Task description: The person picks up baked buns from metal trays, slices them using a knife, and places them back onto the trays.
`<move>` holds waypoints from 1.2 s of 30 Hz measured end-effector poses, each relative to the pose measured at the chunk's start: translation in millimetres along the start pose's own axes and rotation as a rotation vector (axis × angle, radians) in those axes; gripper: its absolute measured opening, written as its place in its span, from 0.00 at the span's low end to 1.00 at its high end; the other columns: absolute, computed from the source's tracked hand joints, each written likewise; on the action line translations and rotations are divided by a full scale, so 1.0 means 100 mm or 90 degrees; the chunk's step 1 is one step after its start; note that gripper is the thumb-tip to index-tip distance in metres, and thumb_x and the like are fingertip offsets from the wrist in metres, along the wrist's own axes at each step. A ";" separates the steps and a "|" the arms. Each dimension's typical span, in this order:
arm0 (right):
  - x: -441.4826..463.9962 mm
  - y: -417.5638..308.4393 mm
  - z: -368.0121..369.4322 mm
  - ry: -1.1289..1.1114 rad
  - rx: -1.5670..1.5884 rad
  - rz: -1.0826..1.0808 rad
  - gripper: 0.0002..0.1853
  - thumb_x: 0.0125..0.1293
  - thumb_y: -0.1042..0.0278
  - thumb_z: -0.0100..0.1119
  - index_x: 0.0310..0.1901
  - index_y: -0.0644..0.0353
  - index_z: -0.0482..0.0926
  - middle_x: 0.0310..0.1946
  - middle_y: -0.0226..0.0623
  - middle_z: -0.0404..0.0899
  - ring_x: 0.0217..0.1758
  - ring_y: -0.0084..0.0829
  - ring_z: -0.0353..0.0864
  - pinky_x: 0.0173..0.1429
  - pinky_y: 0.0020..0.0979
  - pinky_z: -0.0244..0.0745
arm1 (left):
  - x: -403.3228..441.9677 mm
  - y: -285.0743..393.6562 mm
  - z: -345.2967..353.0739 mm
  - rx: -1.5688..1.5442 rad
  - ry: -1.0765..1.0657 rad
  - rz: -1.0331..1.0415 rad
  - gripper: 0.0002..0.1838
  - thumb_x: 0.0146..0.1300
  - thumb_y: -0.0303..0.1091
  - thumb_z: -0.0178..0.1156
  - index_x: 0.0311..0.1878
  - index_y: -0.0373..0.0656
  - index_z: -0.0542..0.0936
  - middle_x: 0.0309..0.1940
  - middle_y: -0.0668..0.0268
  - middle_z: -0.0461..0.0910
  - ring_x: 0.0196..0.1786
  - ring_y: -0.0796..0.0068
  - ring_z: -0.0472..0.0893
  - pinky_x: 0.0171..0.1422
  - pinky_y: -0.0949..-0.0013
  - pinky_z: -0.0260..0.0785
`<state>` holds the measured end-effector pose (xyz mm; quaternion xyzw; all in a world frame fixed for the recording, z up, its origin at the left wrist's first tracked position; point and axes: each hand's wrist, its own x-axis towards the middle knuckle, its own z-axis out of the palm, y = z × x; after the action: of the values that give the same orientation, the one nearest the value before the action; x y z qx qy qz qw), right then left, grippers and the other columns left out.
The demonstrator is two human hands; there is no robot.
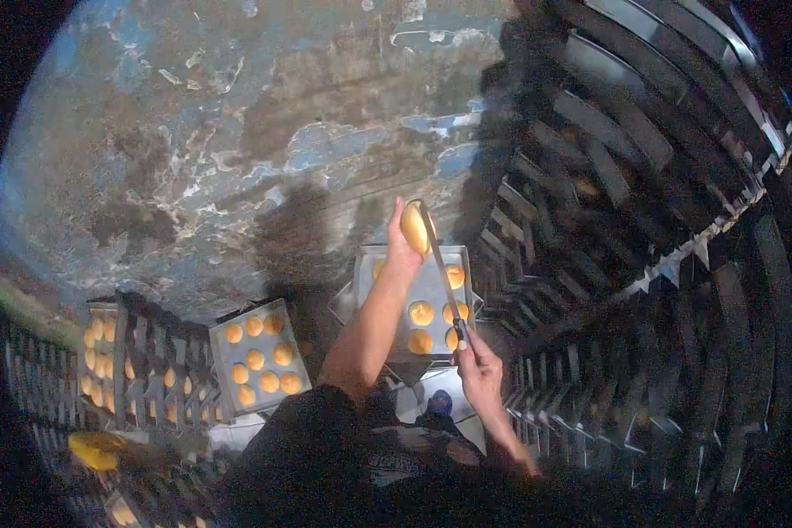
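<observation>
In the head view, my left hand [402, 253] is raised over a metal tray [393, 304] and grips a golden bun [414, 227]. Held in my right hand [481, 371] is a long knife [443, 268] with a dark handle, its blade pointing up and away from me. The far part of the blade lies against the bun's right side; whether it has cut in, I cannot tell. Several buns [421, 341] rest in the tray below, partly hidden by my left arm and the knife.
Left of me, a second tray [226, 368] holds several buns. Farther left are racks [136, 348] with more buns and a yellow object [95, 451]. Dark slatted racks [625, 141] rise along the right. A worn, peeling surface [238, 132] spans the far side.
</observation>
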<state>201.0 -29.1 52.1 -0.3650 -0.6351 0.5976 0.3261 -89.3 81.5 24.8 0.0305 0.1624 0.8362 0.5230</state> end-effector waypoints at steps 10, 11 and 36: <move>0.07 0.00 -0.04 0.040 -0.121 -0.110 0.22 0.77 0.62 0.55 0.67 0.65 0.75 0.29 0.28 0.79 0.31 0.16 0.74 0.36 0.22 0.71 | -0.20 -0.22 -0.04 0.075 -0.018 -0.027 0.26 0.67 0.64 0.58 0.40 0.47 0.80 0.30 0.66 0.80 0.31 0.68 0.80 0.31 0.66 0.75; 0.14 -0.08 -0.03 0.036 -0.117 -0.089 0.22 0.77 0.63 0.55 0.67 0.65 0.75 0.29 0.28 0.79 0.32 0.16 0.74 0.37 0.22 0.71 | -0.21 -0.27 -0.07 0.097 -0.064 -0.041 0.26 0.67 0.63 0.58 0.40 0.46 0.80 0.30 0.65 0.80 0.31 0.67 0.80 0.31 0.65 0.75; 0.43 -0.09 -0.09 0.036 -0.125 -0.132 0.21 0.77 0.63 0.55 0.65 0.65 0.76 0.29 0.26 0.78 0.30 0.16 0.71 0.34 0.23 0.69 | -0.36 -0.55 0.07 0.068 0.031 -0.064 0.21 0.63 0.59 0.65 0.37 0.49 0.82 0.30 0.67 0.84 0.31 0.70 0.84 0.36 0.64 0.79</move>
<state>185.6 12.1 60.9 -0.3444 -0.7150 0.4854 0.3668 -23.5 73.5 19.2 0.0300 0.2209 0.7996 0.5577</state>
